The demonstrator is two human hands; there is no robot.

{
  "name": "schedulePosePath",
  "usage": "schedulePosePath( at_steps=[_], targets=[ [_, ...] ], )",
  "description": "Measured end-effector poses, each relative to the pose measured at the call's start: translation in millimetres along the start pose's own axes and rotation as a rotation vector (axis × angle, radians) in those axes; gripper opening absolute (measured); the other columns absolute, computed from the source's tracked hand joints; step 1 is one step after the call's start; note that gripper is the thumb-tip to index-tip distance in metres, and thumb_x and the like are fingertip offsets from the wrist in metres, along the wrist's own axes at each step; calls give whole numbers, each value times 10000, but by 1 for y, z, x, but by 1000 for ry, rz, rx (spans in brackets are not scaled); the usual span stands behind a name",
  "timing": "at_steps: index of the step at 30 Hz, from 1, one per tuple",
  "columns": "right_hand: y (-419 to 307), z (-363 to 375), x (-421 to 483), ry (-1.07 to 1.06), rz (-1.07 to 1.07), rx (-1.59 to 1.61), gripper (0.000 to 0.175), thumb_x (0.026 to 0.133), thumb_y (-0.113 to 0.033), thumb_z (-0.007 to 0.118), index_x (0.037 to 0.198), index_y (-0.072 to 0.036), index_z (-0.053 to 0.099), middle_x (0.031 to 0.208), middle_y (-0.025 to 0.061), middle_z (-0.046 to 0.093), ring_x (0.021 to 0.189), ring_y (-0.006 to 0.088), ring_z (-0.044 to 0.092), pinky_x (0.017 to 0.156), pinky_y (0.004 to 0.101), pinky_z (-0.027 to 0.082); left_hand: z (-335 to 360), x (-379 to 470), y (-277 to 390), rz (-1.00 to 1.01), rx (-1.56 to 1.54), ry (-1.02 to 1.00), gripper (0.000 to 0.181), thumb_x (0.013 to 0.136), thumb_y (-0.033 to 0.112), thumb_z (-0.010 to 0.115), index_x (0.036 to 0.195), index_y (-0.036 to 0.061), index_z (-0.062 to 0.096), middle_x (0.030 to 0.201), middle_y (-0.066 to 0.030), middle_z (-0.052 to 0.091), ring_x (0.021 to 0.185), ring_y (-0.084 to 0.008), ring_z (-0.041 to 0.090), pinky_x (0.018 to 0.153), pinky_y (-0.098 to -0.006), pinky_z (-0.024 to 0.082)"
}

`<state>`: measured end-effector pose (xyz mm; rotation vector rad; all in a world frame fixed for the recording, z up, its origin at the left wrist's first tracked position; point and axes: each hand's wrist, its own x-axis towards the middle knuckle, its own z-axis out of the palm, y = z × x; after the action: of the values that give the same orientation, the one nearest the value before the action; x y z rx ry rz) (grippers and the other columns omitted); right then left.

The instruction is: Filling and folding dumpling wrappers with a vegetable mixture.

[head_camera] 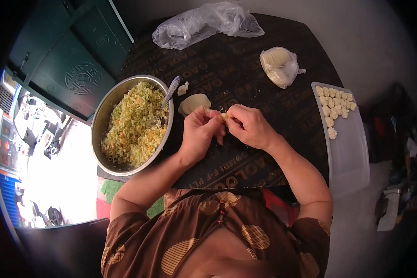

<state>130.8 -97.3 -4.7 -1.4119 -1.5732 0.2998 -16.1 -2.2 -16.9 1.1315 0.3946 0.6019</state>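
Observation:
Over the near middle of the dark table (pixel 292 107), both my hands meet at a small pale dumpling (pixel 224 116). The thumb and fingers of my left hand (pixel 202 130) pinch one side of it, and the fingertips of my right hand (pixel 252 127) press the other side. My fingers partly hide it. Just beyond my left hand lie pale round dough wrappers (pixel 191 103). To the left stands a steel bowl (pixel 102 120) of finely chopped green, yellow and orange filling (pixel 133 121). A metal spoon (pixel 171 90) leans in it, its handle over the right rim.
A translucent plastic tray (pixel 349 149) with several shaped dumplings (pixel 333 100) overhangs the table's right edge. Farther back sit a knotted bag of wrappers (pixel 279 66) and a crumpled clear bag (pixel 208 26). A dough scrap (pixel 183 88) lies by the spoon. A green door (pixel 79 69) stands at left.

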Motion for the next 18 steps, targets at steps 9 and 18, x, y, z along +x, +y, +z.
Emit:
schedulePosePath(
  at_steps=[9, 18],
  targets=[
    [-6, -6, 2, 1, 0, -34, 57, 759, 25, 592, 754, 8, 537, 693, 110, 529, 584, 234, 531, 536, 326, 433, 1, -1, 6, -73, -30, -42, 92, 920, 65, 575, 919, -9, 521, 705, -93, 605, 532, -132, 565, 451, -244, 467],
    [0, -5, 0, 3, -6, -19, 33, 785, 12, 555, 816, 15, 544, 717, 114, 542, 591, 219, 539, 547, 318, 433, 0, 0, -1, 36, 11, -46, 61, 918, 34, 576, 931, -1, 529, 744, -90, 610, 573, -124, 573, 474, -239, 485]
  ],
)
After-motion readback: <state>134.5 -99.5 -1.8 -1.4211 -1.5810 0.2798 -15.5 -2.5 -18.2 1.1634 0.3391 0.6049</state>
